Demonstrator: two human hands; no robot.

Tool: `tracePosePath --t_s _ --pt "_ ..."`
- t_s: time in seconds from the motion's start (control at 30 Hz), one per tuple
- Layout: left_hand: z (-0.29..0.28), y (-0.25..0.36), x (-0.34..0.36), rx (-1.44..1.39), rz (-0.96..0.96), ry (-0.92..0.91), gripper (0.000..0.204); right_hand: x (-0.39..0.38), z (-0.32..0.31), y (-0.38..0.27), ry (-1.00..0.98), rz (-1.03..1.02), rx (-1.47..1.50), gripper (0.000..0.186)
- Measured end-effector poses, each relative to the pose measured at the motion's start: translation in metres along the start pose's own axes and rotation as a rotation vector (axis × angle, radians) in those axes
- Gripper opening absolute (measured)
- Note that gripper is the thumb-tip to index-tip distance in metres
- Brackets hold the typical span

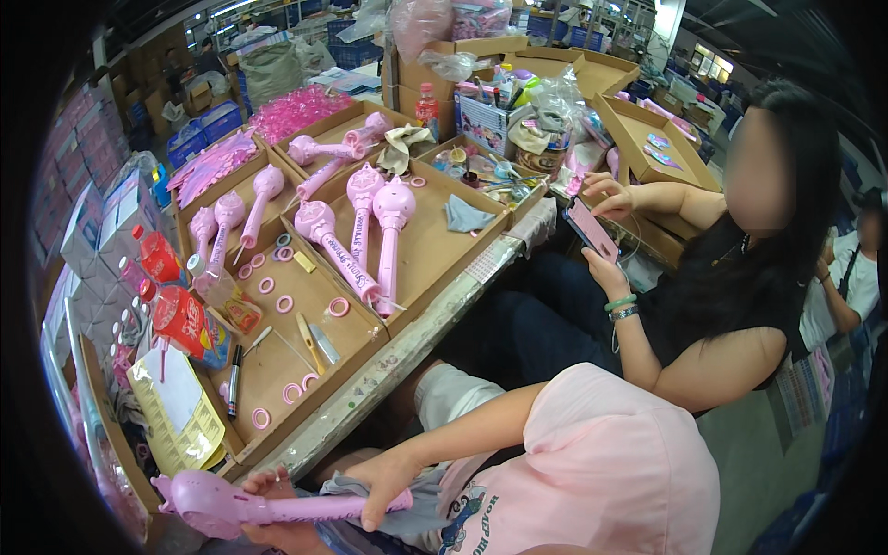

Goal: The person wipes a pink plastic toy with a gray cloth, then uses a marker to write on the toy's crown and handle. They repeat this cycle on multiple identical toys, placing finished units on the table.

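Note:
A pink toy wand (211, 502) with a rounded head and long handle lies level across my lap at the lower edge. My left hand (270, 488) is closed around it just below the head, fingers partly hidden behind the handle. Nearer the handle's end, my right hand (387, 481) grips it with a grey cloth (421, 504) bunched under the palm. Beyond my hands, several similar wands (393, 240) rest in shallow cardboard trays on the bench. Pink rings (339, 307), a black marker (235, 381) and a wooden-handled tool (310, 342) lie in the nearest tray (356, 347).
Red-labelled drink bottles (185, 319) stand at the left beside yellow sheets (176, 412). A worn bench edge (407, 370) runs between the trays and my lap. To the right, a seated person (740, 305) holds a phone (592, 231). Pink plastic pieces (310, 111) are heaped at the back.

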State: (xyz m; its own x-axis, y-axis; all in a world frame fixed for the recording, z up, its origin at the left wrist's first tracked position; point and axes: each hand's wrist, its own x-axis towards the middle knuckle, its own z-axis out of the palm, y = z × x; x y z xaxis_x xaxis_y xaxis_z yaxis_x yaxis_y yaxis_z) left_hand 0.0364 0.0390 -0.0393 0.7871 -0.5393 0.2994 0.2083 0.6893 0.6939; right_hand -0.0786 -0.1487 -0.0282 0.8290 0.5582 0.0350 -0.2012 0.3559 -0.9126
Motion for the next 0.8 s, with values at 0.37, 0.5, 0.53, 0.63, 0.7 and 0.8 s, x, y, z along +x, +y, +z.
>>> tracePosePath --t_s 0.37,0.5,0.53,0.63,0.7,0.8 --pt "0.040 -0.010 0.003 -0.015 -0.064 0.123 0.050 0.009 -0.016 -0.021 0.606 -0.343 -0.459 0.027" --pt "0.043 -0.014 0.001 -0.116 -0.225 0.110 0.050 0.011 -0.042 -0.045 0.936 -0.457 0.241 0.028" --pt "0.045 -0.017 -0.001 -0.006 -0.353 0.085 0.051 0.015 -0.047 -0.051 0.938 -0.509 0.152 0.029" --pt "0.052 -0.025 -0.005 0.320 -0.584 -0.092 0.055 0.030 -0.044 -0.060 0.739 -0.493 0.156 0.031" --pt "0.058 -0.025 -0.006 0.274 -0.503 -0.126 0.055 0.038 -0.035 -0.059 0.727 -0.481 0.138 0.031" --pt "0.066 -0.019 0.001 0.163 -0.497 -0.127 0.049 0.044 -0.025 -0.055 0.937 -0.601 -0.013 0.032"
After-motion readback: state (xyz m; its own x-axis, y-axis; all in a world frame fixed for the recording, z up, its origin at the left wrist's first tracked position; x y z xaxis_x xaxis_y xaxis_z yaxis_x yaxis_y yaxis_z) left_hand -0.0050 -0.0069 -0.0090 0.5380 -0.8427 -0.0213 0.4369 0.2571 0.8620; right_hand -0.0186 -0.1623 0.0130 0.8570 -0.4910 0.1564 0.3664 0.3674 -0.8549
